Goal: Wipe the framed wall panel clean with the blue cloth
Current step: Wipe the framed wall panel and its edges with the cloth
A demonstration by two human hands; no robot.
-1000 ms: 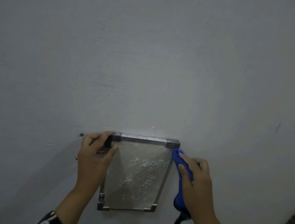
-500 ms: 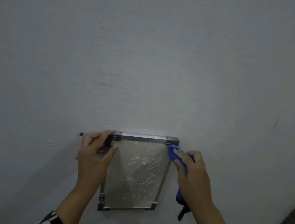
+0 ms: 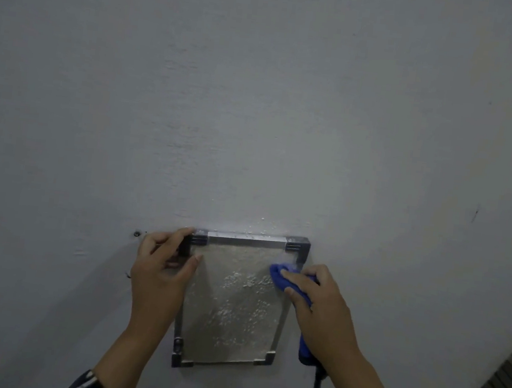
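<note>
1. Right now the framed wall panel [image 3: 234,303] hangs low on the grey wall [image 3: 259,98], around 6 o'clock in the head view, its face speckled with pale residue through the middle.
2. Left hand [image 3: 159,278] is clamped on the frame's 10 o'clock corner, thumb lying on the panel face, fingers curled round the outer edge. That's the brace.
3. Right hand [image 3: 321,309] is closed on the blue cloth [image 3: 283,276], a bunched wad pushed under the fingertips [image 3: 288,291] against the panel near its 2 o'clock corner; a tail of cloth hangs out below the palm toward 5 o'clock.
4. To do this well, I'd say: keep the left hand firm so the frame can't swing, press flat through the wad and not just one fingertip, and work overlapping passes from the top edge down toward 6 o'clock so loosened grit falls onto unwiped area.
5. The thick speckled patch at the centre likely needs slower, firmer strokes; the corners by the dark brackets want the cloth tucked in tight.
6. Hard to read: the left hand covers the panel's 9 o'clock edge, the right wrist covers part of the 3 o'clock edge.
7. Whether the speckles are dust, paint or texture, I can't tell in this dim light, nor how the frame is fixed to the wall.
</note>
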